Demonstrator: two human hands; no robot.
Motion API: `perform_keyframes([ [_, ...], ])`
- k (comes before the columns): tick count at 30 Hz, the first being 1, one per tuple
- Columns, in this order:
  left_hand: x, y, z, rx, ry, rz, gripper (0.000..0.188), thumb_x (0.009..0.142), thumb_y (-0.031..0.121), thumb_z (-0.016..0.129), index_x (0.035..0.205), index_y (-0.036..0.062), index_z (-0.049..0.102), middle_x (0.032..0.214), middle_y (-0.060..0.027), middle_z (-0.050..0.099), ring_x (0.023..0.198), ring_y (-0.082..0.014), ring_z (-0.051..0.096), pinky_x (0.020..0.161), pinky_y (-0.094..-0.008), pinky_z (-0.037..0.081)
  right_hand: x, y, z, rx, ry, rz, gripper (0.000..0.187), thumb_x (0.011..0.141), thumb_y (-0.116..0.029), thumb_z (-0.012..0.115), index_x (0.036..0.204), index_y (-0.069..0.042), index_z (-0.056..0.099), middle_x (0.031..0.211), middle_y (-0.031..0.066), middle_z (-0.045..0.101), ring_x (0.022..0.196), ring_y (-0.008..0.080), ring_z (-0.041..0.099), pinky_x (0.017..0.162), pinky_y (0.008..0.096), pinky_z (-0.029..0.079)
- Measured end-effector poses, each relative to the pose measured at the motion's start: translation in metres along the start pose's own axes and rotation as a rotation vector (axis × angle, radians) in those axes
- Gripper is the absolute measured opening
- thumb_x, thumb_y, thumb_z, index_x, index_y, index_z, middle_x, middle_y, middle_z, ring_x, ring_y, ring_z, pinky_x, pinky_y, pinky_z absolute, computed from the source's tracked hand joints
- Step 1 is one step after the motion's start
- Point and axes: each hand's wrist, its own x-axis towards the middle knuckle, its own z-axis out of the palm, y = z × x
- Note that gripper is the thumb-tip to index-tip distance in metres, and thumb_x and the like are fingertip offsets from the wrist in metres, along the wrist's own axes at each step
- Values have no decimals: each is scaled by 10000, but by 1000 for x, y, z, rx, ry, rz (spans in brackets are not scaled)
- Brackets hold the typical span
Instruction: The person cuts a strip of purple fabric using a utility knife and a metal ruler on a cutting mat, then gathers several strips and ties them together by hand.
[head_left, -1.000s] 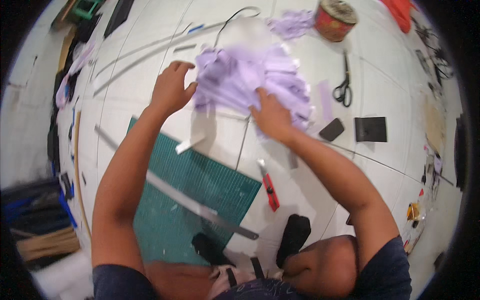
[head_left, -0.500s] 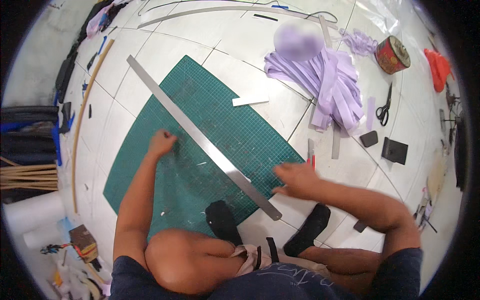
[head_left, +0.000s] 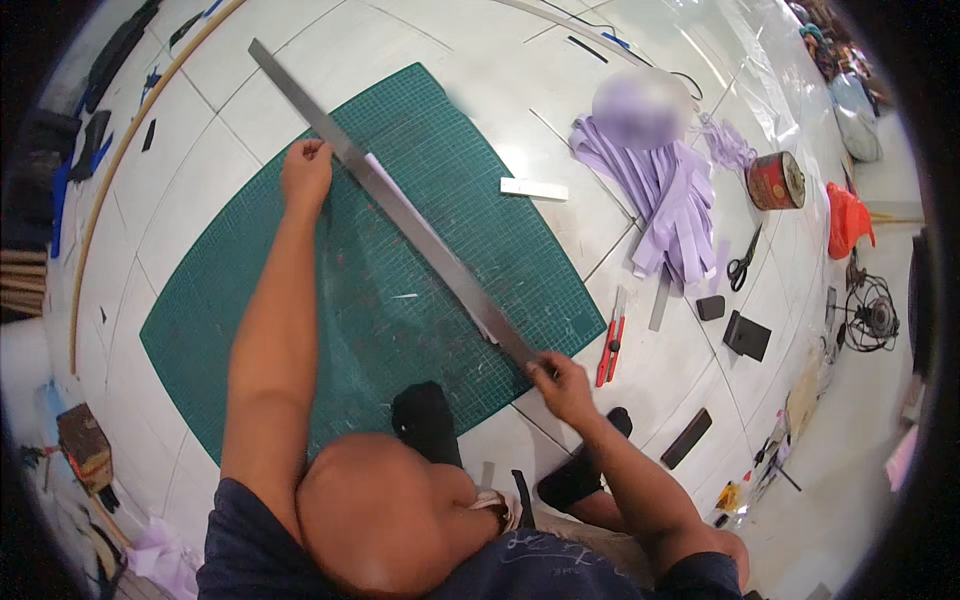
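A long steel ruler (head_left: 420, 235) lies diagonally over a green cutting mat (head_left: 240, 290), its far end reaching past the mat's edge. My left hand (head_left: 307, 178) is closed at the ruler's left edge near that far end, fingertips pinched against it. Toward the near end, my right hand (head_left: 566, 388) grips the ruler between thumb and fingers. Slivers of a pale lilac strip (head_left: 384, 174) show along the ruler's edges; most of it is hidden beneath. Right of the mat rests a red-handled cutter (head_left: 611, 340).
Lilac strips (head_left: 672, 200) lie bundled at the far right, close to a red tin (head_left: 775, 181) and black scissors (head_left: 741, 272). A white piece (head_left: 535, 189) crosses the mat's right edge. Dark blocks (head_left: 746, 336) are on the tiles. A long wooden rod (head_left: 92, 215) curves along the left.
My right hand has come to the ruler's near end and gripped it. My left hand has moved up to the ruler's edge. The view has shifted, and lilac slivers now show beside the ruler.
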Motion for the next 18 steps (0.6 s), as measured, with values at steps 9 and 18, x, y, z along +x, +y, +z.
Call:
perform_keyframes([
  [9,-12,-11,7,251,-251,33,554,838,406,704,1235,28,619,1075,-170,701,1013,-298,674,893,-391,513,107,-35,-33,-19,38,59,376,892,-309,661,1041,36,674,846,162,684,815,262,662,764,360,508],
  [18,-17,4,50,500,-367,102,709,815,452,718,1367,49,529,1372,-200,529,1250,-353,535,1038,-446,448,132,-71,12,-483,408,-308,432,861,-279,692,1202,-30,595,1059,198,629,966,376,623,843,476,494],
])
